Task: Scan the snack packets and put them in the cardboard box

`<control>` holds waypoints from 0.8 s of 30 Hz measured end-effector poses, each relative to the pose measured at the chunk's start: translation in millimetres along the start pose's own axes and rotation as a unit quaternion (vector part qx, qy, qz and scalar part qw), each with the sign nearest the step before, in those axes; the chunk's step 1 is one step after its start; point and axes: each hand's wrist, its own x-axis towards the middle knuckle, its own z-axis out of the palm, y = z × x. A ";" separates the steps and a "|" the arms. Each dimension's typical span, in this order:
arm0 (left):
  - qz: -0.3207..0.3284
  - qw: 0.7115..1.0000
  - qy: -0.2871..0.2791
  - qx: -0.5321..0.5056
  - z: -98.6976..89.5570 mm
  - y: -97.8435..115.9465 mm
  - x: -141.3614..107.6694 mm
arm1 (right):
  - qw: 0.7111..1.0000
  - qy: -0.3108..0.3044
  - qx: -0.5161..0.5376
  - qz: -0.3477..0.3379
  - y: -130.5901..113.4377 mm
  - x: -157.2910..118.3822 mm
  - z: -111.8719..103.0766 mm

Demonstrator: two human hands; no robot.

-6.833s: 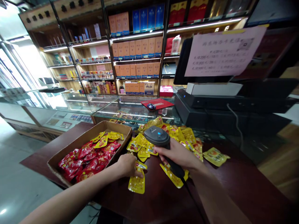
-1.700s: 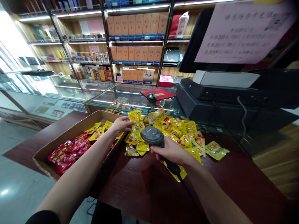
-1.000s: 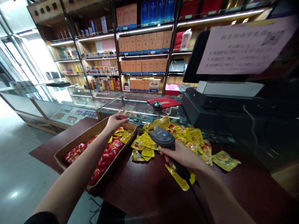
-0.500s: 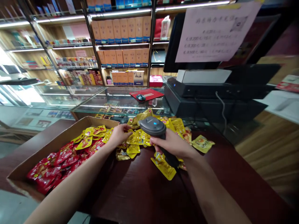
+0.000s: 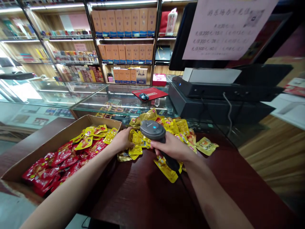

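Note:
My right hand [image 5: 172,147] is wrapped round the handle of a dark grey barcode scanner [image 5: 153,129], which shows a small blue light on top. Its head points away from me, over the heap of yellow snack packets [image 5: 175,125]. At the heap's left side my left hand [image 5: 123,140] is closed on the edge of a yellow snack packet [image 5: 135,141]. Beside that hand stands an open cardboard box [image 5: 88,120] with red snack packets [image 5: 64,162] and several yellow ones. One flat yellow packet [image 5: 206,146] lies apart on the right.
A glass display counter [image 5: 92,105] runs behind the brown table [image 5: 133,194]. On it lie a red mat [image 5: 154,94] and a computer mouse [image 5: 143,96]. A monitor with a paper sign [image 5: 228,28] and a black cash drawer [image 5: 186,101] stand right. The scanner's cable [image 5: 184,184] trails over the table.
My left hand's fingers have closed on a yellow packet at the heap's left side. The scanner in my right hand has shifted slightly left. The view has tilted a little.

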 end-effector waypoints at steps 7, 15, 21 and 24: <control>-0.066 0.979 0.069 -0.181 -5.1 -4.5 12.4 | 1.000 0.001 -0.011 0.008 2.3 1.9 2.7; -0.114 0.860 0.173 -0.466 -25.1 2.4 14.4 | 0.999 -0.031 -0.022 0.007 8.0 8.1 22.1; -0.147 0.835 0.190 -0.496 -49.6 0.6 8.8 | 0.998 -0.038 -0.053 0.025 5.0 8.4 35.8; -0.155 0.836 0.186 -0.492 -52.5 -4.2 8.7 | 0.997 -0.045 -0.060 0.025 6.4 9.1 39.5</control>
